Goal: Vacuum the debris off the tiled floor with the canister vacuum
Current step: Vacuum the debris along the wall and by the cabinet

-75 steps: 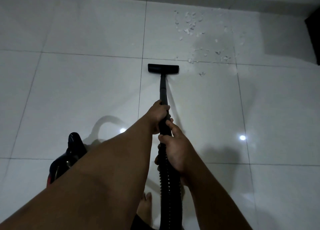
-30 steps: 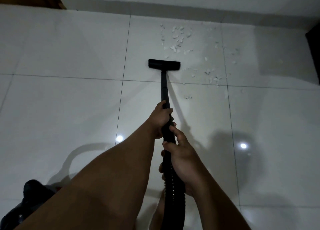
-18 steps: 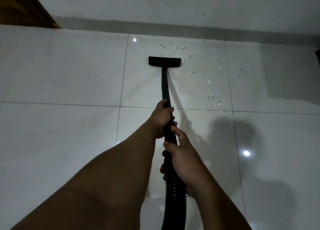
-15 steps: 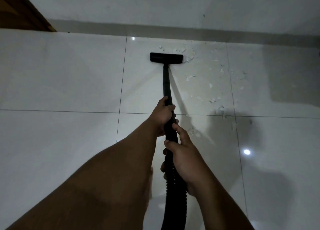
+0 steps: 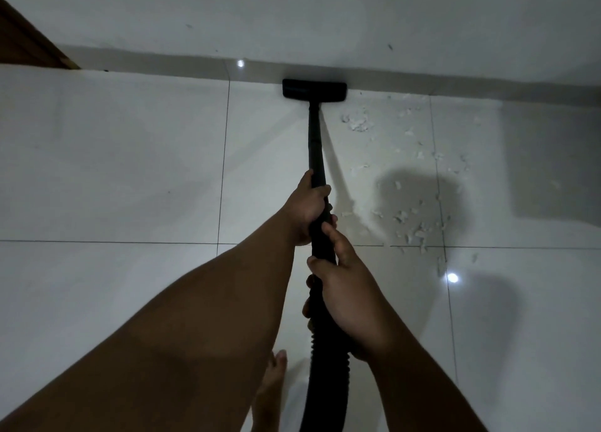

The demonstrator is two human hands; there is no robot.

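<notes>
A black vacuum wand [image 5: 316, 145] runs forward from my hands to a flat black floor nozzle [image 5: 314, 89] that sits against the base of the far wall. My left hand [image 5: 307, 209] grips the wand higher up. My right hand [image 5: 344, 290] grips it lower, where the ribbed hose [image 5: 327, 376] begins. White scraps of debris [image 5: 411, 227] lie scattered on the white tiled floor [image 5: 130, 171] to the right of the wand, with a smaller clump [image 5: 357, 123] near the nozzle. The canister is out of view.
A white wall [image 5: 325, 15] with a grey skirting strip [image 5: 162, 66] closes off the floor ahead. A brown wooden edge [image 5: 29, 44] shows at the top left. My bare foot [image 5: 271, 389] stands on the tile below my arms.
The nozzle has been pushed forward through the left side of the debris until it reached the wall. The view moved forward with it, and the canister dropped out of sight.
</notes>
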